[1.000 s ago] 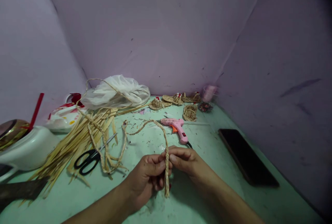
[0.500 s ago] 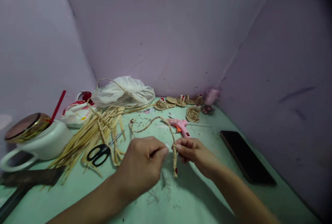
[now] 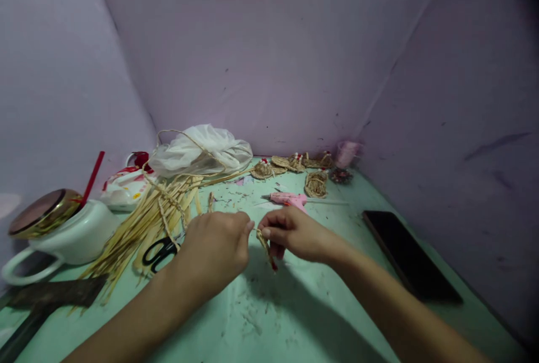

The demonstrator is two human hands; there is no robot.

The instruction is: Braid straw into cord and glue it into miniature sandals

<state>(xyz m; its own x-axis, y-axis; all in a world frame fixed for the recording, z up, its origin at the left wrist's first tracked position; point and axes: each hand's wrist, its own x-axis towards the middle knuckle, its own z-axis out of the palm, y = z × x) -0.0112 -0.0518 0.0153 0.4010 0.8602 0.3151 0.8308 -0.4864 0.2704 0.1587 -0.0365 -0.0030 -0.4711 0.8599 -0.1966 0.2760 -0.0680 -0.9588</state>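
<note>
My right hand (image 3: pixel 290 231) pinches a braided straw cord (image 3: pixel 266 251) between thumb and fingertips. Its short end hangs down below the fingers and has a dark red tip. My left hand (image 3: pixel 221 242) is closed, knuckles up, just to the left of the right fingertips. A thin pale strand (image 3: pixel 255 229) runs from the left thumb to the cord at the right hand; what it is made of is too small to tell. Beyond the right hand lies a pink glue gun (image 3: pixel 290 199), partly covered by it. Black-handled scissors (image 3: pixel 158 253) lie behind my left forearm.
Loose straw strips (image 3: pixel 138 223) spread across the left side. A white mug (image 3: pixel 84 237) with a gold-rimmed lid and a hammer-like tool (image 3: pixel 54 294) are near left. A white bag (image 3: pixel 206 150) and woven straw pieces (image 3: pixel 290 164) line the back. A phone (image 3: pixel 408 253) lies at right.
Both hands have moved a little left and up, the right one now closer to the left. The cord's hanging end has shifted left and tilts, and its loop is no longer visible above the hands.
</note>
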